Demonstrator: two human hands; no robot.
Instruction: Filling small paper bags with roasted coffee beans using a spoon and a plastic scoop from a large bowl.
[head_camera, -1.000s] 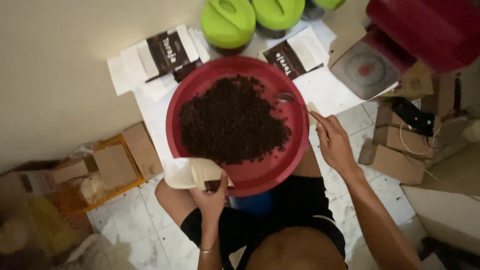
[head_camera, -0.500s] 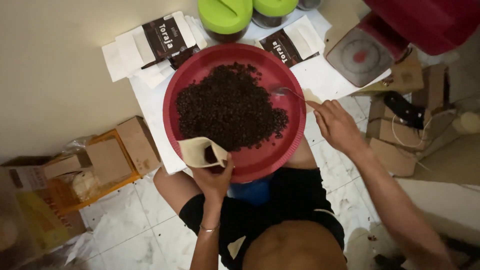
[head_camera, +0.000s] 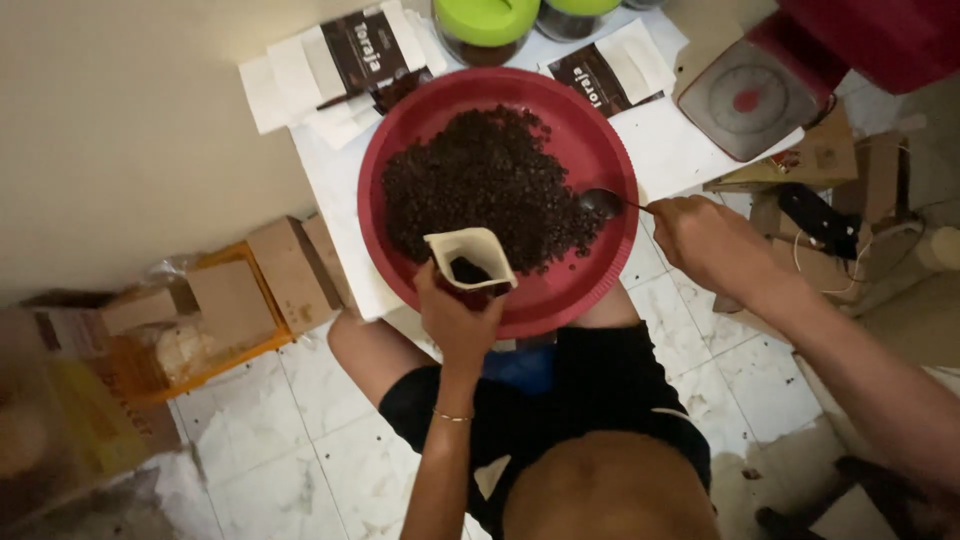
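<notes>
A big round red tray (head_camera: 600, 150) rests on the person's lap, with a dark heap of coffee beans (head_camera: 480, 190) in its middle. At the near rim of the tray, the left hand (head_camera: 455, 320) grips a small open white pouch (head_camera: 470, 262) holding a few beans. At the tray's right side, the right hand (head_camera: 705, 240) pinches a metal spoon (head_camera: 603, 203), its bowl touching the heap's edge.

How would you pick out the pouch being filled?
Start at the big red tray of dark beans. Above its near rim the left hand holds a small pouch upright. Unlike the flat, dark-labelled pouches beyond the tray, its mouth is open.
</notes>
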